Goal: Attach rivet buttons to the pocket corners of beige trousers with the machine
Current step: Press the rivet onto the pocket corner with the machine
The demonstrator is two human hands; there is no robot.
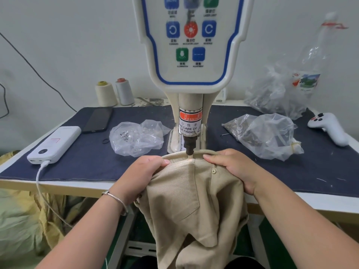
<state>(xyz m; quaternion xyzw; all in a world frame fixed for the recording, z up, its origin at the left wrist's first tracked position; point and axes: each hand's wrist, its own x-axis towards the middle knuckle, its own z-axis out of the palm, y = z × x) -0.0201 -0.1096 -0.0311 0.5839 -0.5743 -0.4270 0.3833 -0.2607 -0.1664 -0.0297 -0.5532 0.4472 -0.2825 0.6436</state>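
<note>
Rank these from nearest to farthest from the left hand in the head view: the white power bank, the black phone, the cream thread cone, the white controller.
Measured from the left hand, which grips the trousers:
1. White power bank, to its left at the table's near edge.
2. Black phone, farther back on the left.
3. Cream thread cone, at the back left by the wall.
4. White controller, far right.

Left grip [143,171] and right grip [231,167] both curled, knuckles up, forearms converging forward.

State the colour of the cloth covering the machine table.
The flat table cloth is dark navy blue, shown best in the head view.
</note>
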